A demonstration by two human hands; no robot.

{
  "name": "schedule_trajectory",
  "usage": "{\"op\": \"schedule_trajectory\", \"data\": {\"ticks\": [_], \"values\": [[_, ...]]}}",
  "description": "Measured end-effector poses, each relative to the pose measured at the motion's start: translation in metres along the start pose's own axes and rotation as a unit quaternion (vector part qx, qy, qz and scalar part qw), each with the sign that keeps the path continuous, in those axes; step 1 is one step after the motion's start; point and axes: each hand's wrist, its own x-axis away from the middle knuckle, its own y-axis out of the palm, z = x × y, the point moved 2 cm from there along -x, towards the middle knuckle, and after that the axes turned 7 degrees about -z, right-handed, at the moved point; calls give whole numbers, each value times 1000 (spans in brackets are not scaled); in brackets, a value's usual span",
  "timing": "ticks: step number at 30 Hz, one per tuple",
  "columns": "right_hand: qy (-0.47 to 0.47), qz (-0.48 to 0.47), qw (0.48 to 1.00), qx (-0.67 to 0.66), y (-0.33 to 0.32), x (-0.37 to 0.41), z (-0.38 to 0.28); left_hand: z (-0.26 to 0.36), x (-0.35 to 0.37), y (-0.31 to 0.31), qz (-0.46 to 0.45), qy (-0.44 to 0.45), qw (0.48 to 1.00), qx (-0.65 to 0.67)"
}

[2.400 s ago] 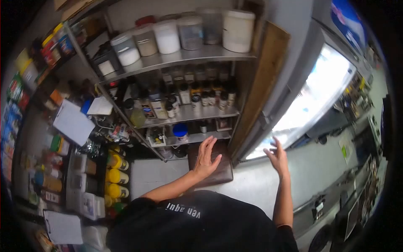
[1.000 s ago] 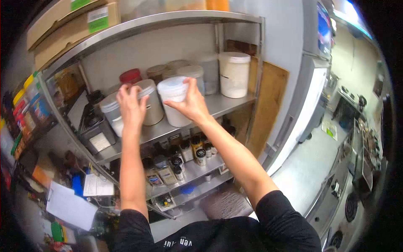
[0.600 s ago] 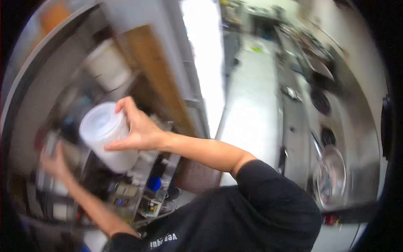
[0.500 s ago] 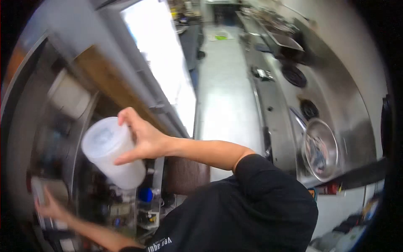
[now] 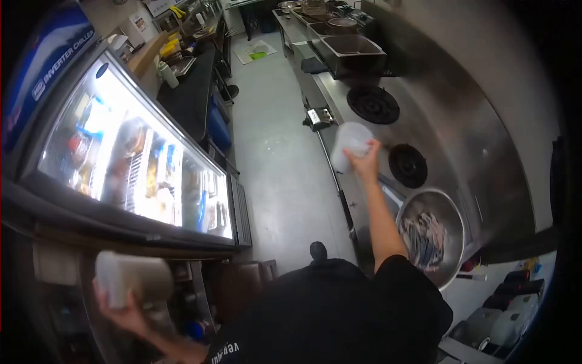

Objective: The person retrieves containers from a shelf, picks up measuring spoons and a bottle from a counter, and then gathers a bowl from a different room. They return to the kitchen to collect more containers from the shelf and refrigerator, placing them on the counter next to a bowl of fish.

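In the head view my right hand point(image 5: 365, 162) grips a translucent white plastic tub point(image 5: 350, 138) by its side. It is over the front edge of the steel counter, left of a round black burner point(image 5: 407, 165). At the lower left my left hand point(image 5: 124, 310) is wrapped round a second white cylindrical tub point(image 5: 139, 276), tilted on its side in front of dark shelving and slightly blurred. Near my right forearm stands a steel bowl point(image 5: 456, 212) holding grey and pinkish strips point(image 5: 424, 239) whose kind I cannot make out.
A lit glass-door chiller point(image 5: 139, 164) lines the left side. On the steel counter point(image 5: 376, 142) at right are another burner point(image 5: 373, 104) and a deep steel pan point(image 5: 354, 45). The aisle floor point(image 5: 267, 158) runs between. Several grey jugs point(image 5: 506, 321) stand lower right.
My right hand has carried its tub from the left shelves across to the counter on the right. My left hand, at the shelf before, now holds a tub clear of it. The view has turned.
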Motion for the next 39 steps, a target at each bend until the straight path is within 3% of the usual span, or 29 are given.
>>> {"op": "schedule_trajectory", "data": {"ticks": [2,4,8,10,12,13,14,15,16,18,20,22,23,24,26,27,28,29,30,32,36,38,39], "values": [[-131,120,978,105,-14,-48,57,12,-14,79,-31,14,998,55],[-63,142,977,145,-28,-83,90,34,-16,150,-53,-25,991,119],[-52,148,977,146,-33,-142,166,58,-7,249,-144,-96,963,207],[70,214,904,363,-38,-154,142,62,2,290,-202,-93,952,208],[97,158,937,296,-26,-139,61,76,6,331,-254,-77,939,217],[14,2,980,201,-20,-134,32,86,9,349,-276,-80,934,212],[-71,-156,981,93,-8,-124,9,95,8,367,-295,-55,933,200],[-54,-316,946,-47,11,-108,-7,103,6,384,-311,-29,932,185],[-39,-463,866,-185,30,-86,-26,108,5,404,-316,1,928,198],[43,-581,784,-214,35,-44,-96,125,3,436,-310,45,919,238],[-103,-469,857,-187,51,-36,-91,138,8,476,-342,44,903,258],[-133,-365,913,-127,44,-56,-54,154,-1,498,-412,62,856,305],[-108,-333,919,-179,35,-56,-64,153,6,522,-385,151,851,323],[-128,-301,931,-163,33,-60,-54,164,1,522,-456,141,830,289],[-256,-199,946,3,25,-77,-35,162,15,535,-372,247,832,330],[-217,-159,963,-23,30,-87,-9,167,12,518,-331,295,837,319],[-316,-58,945,63,31,-113,36,169,2,497,-368,276,829,318],[-265,-45,961,-62,38,-112,36,169,-7,474,-407,257,812,331],[-221,11,974,-45,40,-125,68,164,-20,448,-401,255,820,317],[-137,32,990,18,42,-135,97,152,-60,394,-409,241,798,372],[-54,31,983,175,51,-151,126,124,-153,252,-124,336,915,186],[-47,48,971,231,58,-154,119,119,-195,147,27,362,932,9],[-52,64,965,251,60,-155,109,112,-213,99,140,376,913,-75]]}}
